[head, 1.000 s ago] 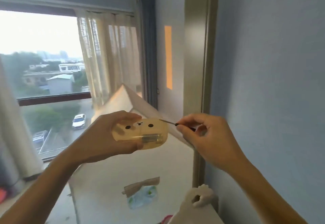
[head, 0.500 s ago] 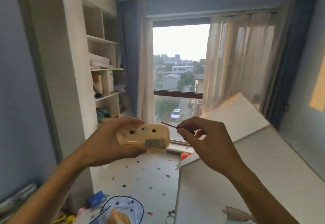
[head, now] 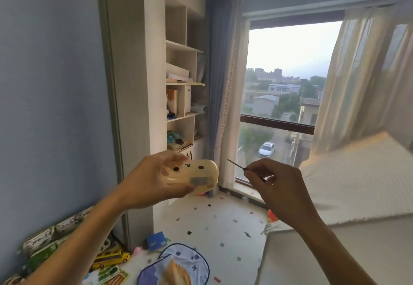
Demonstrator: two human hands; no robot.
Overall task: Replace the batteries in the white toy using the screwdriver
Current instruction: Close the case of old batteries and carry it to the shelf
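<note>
Fingers of our left hand wrap the rounded cream-white plastic toy with its dotted face, held up in mid-air. Just right of it, not touching, our right hand pinches the thin dark metal screwdriver, tip angled up-left toward the toy, window far behind.

Speckled pale floor under blue box, yellow toy bus (slightly blurred)
</note>
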